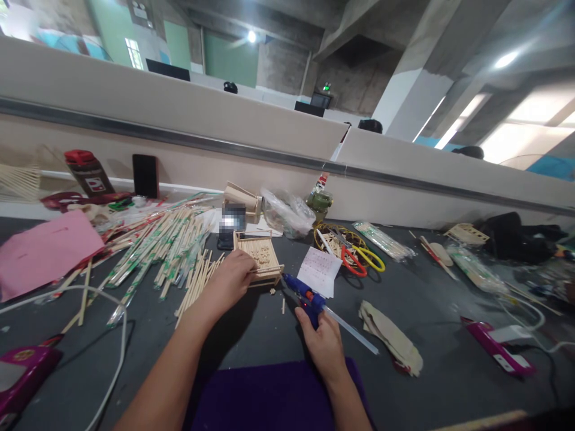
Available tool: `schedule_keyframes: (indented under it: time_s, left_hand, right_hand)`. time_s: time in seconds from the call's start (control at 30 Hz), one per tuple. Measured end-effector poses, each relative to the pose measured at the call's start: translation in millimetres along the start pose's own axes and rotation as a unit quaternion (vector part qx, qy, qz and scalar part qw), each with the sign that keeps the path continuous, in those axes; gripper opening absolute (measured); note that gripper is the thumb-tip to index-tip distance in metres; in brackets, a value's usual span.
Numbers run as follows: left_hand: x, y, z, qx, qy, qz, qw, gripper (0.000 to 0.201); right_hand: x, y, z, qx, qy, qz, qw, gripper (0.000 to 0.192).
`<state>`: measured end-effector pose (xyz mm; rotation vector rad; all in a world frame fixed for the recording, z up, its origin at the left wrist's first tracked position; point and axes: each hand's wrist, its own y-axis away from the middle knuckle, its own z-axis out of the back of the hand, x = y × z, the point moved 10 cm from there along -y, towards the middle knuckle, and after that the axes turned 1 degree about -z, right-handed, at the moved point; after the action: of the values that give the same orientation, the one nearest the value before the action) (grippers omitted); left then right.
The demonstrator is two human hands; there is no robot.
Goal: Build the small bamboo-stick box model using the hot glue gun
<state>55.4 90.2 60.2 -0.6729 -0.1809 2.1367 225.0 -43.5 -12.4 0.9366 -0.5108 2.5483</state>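
My left hand [231,276] rests on the near side of a small wooden stick model [262,256], a box-like frame standing on the dark table [431,311]. My right hand [324,342] grips a blue hot glue gun [305,295]. Its nozzle points at the lower right corner of the model, and a clear glue stick [350,330] pokes out of its back. A tiny wood offcut [283,306] lies between the two hands.
A heap of wrapped and bare chopsticks [166,248] covers the table left of the model. Pink paper [42,251], red and yellow scissors [359,258], a white note [318,270], beige gloves [390,335], plastic bags, white cables and magenta tools lie around. A low partition wall [179,120] backs the table.
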Motion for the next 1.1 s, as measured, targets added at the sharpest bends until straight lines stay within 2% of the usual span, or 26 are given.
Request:
schedule_keyframes:
  time_s: [1.1]
  left_hand:
    - [-1.9, -0.6, 0.9, 0.003, 0.000, -0.004, 1.000, 0.016]
  right_hand:
    - [2.7, -0.1, 3.0, -0.015, 0.014, 0.017, 1.000, 0.047]
